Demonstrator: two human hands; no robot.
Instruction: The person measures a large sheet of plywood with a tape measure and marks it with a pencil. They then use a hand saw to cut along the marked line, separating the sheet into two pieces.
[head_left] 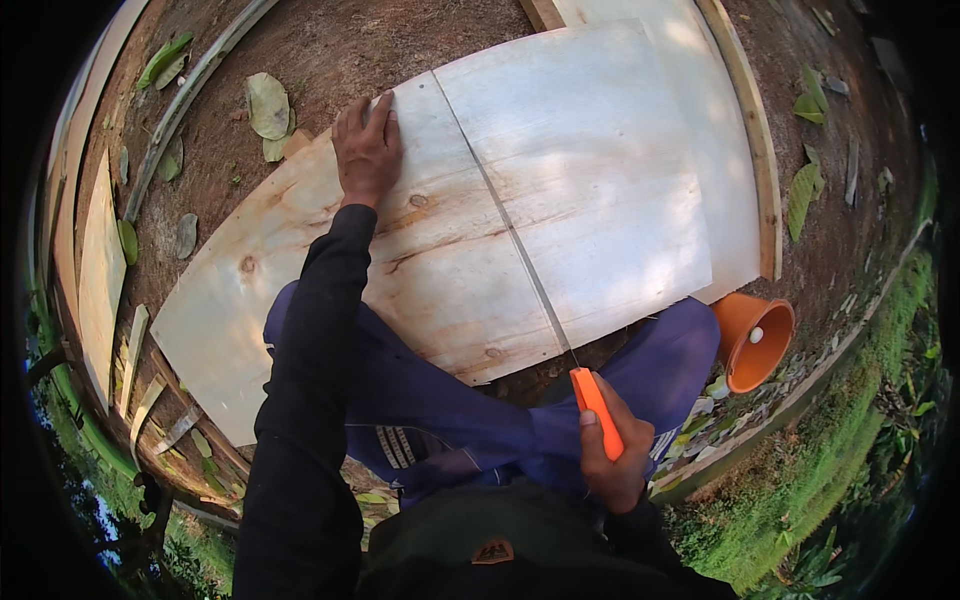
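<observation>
A pale plywood sheet (600,160) with brown streaks and knots lies across my bent legs. A thin dark line runs over it from the far edge to the near edge. My right hand (617,440) is closed round the orange handle of a handsaw (598,410), just off the near edge. The saw's narrow blade, seen nearly edge-on, lies along the near part of that line; how deep it sits I cannot tell. My left hand (367,150) rests on the sheet by its far edge, left of the line, fingers stretched out and holding nothing.
Another pale board (725,200) lies under the sheet at the right, beside a wooden strip (755,130). An orange bucket (730,345) is tipped by my right knee. Wood offcuts (100,280) lie at the left. Large leaves (268,108) are scattered on the brown soil.
</observation>
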